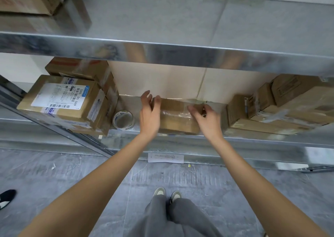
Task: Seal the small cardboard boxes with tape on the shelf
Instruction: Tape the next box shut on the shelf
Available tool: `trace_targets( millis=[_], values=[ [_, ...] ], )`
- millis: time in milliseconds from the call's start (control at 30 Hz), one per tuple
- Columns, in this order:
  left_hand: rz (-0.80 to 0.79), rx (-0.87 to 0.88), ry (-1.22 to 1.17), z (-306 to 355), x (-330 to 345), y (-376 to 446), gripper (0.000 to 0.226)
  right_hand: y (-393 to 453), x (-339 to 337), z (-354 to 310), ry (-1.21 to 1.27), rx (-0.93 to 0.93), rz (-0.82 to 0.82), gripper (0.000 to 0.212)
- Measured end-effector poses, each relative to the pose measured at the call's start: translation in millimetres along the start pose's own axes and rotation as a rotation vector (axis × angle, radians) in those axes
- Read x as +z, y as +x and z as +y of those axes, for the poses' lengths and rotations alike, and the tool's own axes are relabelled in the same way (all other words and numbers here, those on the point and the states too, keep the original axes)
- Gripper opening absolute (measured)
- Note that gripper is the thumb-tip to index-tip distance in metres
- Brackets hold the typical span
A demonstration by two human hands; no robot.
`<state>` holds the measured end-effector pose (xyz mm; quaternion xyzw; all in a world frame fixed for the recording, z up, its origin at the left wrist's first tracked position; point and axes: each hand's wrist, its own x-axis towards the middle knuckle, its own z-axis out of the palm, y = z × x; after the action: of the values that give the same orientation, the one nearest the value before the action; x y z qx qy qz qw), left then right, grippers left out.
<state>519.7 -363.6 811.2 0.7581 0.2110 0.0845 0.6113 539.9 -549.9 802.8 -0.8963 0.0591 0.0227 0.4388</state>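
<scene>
A small cardboard box (pixel 178 118) sits on the metal shelf (pixel 253 140) in the middle, with shiny clear tape across its top. My left hand (pixel 150 112) rests against the box's left end, fingers relaxed and spread over the top edge. My right hand (pixel 205 117) is over the box's right end, fingers curled, pinching something small at the top right corner; what it is cannot be made out. A roll of clear tape (pixel 123 119) lies flat on the shelf just left of my left hand.
A stack of labelled boxes (pixel 68 101) fills the shelf's left side. More taped boxes (pixel 282 108) are piled at the right. An upper shelf edge (pixel 162 52) overhangs. A paper slip (pixel 166 158) lies on the grey floor below.
</scene>
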Motion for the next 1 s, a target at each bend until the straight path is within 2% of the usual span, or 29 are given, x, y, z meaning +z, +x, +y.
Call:
trace_targets(
  millis=[133, 233, 333, 400, 500, 633, 733, 900, 1000],
  values=[
    [-0.138, 0.009, 0.303, -5, 9, 15, 0.065, 17, 7, -12, -0.141, 0.1, -0.049, 0.051],
    [-0.165, 0.039, 0.439, -14, 11, 30, 0.065, 23, 16, -18, -0.171, 0.106, -0.052, 0.051],
    [-0.15, 0.019, 0.437, -15, 9, 37, 0.064, 25, 24, -32, -0.418, -0.085, -0.038, 0.063],
    [-0.135, 0.028, 0.392, -18, 10, 34, 0.064, 22, 33, -40, -0.55, -0.231, -0.11, 0.064],
    [-0.106, 0.023, 0.339, -22, 13, 29, 0.063, 21, 43, -36, -0.712, -0.28, -0.179, 0.064],
    [-0.097, 0.014, 0.355, -22, 14, 31, 0.062, 19, 42, -31, -0.769, -0.294, -0.198, 0.067],
    [-0.103, 0.006, 0.376, -22, 15, 33, 0.061, -9, 43, -24, -0.737, -0.394, -0.139, 0.079],
    [-0.116, -0.002, 0.387, -23, 14, 33, 0.062, -63, 42, 1, -0.736, -0.528, -0.117, 0.07],
    [-0.127, -0.009, 0.377, -20, 13, 33, 0.062, -67, 41, 1, -0.766, -0.56, -0.097, 0.069]
  ],
)
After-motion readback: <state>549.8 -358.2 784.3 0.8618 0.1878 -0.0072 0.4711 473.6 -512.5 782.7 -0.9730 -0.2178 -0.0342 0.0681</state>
